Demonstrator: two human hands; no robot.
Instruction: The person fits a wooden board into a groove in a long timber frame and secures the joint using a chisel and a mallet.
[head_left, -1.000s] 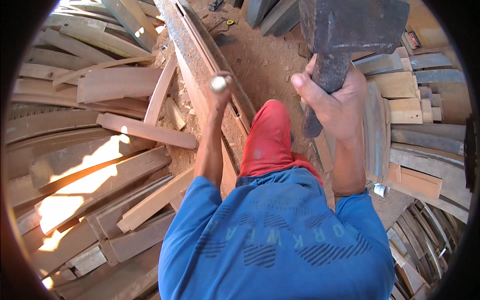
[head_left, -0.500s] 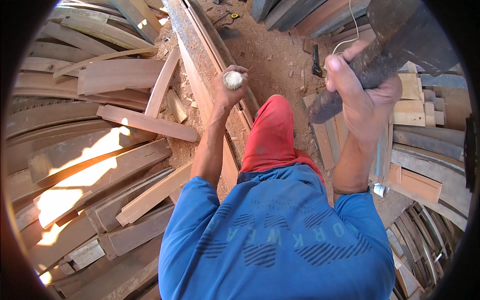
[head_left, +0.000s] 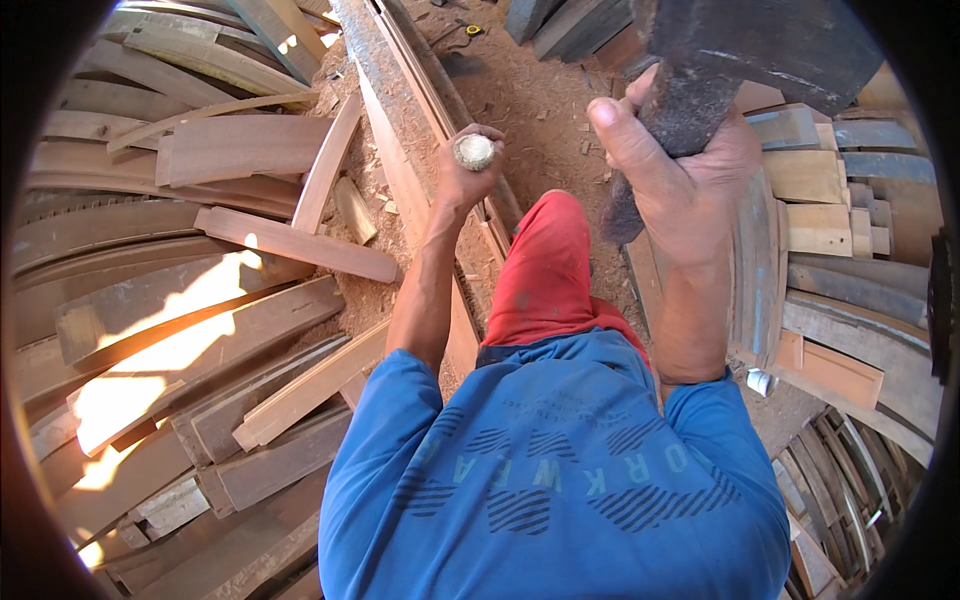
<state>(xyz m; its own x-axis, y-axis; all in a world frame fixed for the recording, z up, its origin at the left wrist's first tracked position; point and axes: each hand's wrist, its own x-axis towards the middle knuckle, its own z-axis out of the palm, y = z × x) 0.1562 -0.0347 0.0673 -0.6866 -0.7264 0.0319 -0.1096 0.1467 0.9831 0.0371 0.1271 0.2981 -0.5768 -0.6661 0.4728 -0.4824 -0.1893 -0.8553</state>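
Note:
My left hand (head_left: 468, 183) is closed around the upright handle of a chisel (head_left: 474, 152). Only the handle's round, pale, battered end shows; the blade is hidden beneath the fist. Under this hand lies a long reddish timber (head_left: 398, 165) with a narrow edge piece beside it. My right hand (head_left: 695, 190) grips the dark, rough handle of a mallet (head_left: 770, 48), raised close to the camera at the upper right. The mallet's big, dark, blocky head is above the fist, and the handle's lower end sticks out below it.
Curved and straight boards (head_left: 250, 150) are piled on the left, partly sunlit. More stacked planks (head_left: 815, 175) stand on the right. Wood shavings cover the ground (head_left: 535, 120). A yellow tape measure (head_left: 473, 30) lies at the far side. My red-trousered knee (head_left: 550, 250) is bent beside the timber.
My right hand has brought the mallet leftward, and its head has swung left and turned. The left hand and chisel have shifted very slightly right.

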